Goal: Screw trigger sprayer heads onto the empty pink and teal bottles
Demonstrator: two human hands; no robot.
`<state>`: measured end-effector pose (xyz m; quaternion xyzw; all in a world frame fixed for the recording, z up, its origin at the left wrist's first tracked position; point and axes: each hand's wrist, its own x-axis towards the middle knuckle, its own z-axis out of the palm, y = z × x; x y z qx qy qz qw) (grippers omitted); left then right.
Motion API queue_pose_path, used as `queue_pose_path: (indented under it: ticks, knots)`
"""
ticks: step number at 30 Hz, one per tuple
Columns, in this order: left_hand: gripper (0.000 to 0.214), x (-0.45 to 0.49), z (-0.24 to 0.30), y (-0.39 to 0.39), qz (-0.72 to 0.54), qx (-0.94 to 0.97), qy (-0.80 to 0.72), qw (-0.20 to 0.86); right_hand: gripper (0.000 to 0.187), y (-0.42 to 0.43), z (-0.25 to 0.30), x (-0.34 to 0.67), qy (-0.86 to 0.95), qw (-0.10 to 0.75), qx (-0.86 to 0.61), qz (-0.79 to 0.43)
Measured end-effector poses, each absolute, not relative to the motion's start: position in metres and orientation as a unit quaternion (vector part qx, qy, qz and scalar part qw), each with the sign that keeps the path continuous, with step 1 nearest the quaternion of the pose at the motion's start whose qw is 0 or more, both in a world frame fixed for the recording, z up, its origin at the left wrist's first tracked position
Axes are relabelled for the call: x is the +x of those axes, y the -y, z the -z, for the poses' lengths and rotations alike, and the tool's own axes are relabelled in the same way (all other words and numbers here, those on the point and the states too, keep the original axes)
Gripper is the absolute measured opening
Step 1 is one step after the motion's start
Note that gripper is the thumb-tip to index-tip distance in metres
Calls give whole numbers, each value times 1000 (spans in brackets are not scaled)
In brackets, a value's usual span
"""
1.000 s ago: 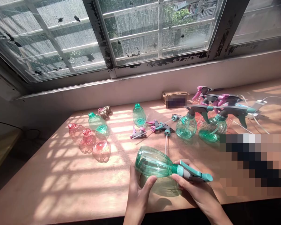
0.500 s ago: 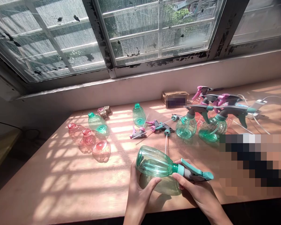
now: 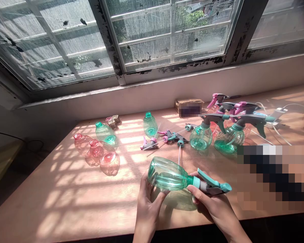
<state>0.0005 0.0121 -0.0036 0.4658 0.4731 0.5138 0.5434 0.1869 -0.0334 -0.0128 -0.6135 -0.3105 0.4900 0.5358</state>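
Observation:
A clear green spray bottle [image 3: 168,173] lies nearly sideways in the air above the table, its base to the left. My left hand [image 3: 148,202] is closed around the base end, with the thumb along the near side. My right hand [image 3: 212,202] grips the neck, where the teal collar of the grey-and-teal trigger sprayer head [image 3: 211,184] meets the bottle. The sprayer's trigger points up and its nozzle points right. Some of the fingers of both hands are hidden behind the bottle and sprayer.
Loose sprayer heads [image 3: 173,136] lie beyond the bottle. Green bottles [image 3: 150,125] and pink bottles [image 3: 96,152] without heads stand or lie to the left. Assembled spray bottles [image 3: 229,140] stand at right, near a white cable [image 3: 281,133]. A small cardboard box [image 3: 188,101] sits by the wall.
The left thumb has shifted slightly left and down along the bottle. The bottle and sprayer have moved very slightly right, and both hands keep their hold.

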Motion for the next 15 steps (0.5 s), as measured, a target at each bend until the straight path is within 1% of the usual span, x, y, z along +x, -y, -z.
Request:
queue_pose_path:
  ticks: [5,10,15]
  knots:
    - [72,1,-1,-9,-505,480,-481,532,48,33,12,186,323,527,-631,-469]
    - [59,1,-8,-8,-509,470,-475,543,41,30,7,185,325,542,-618,-468]
    - [58,1,-1,-11,-527,454,-465,547,42,32,9,187,320,528,-623,-481]
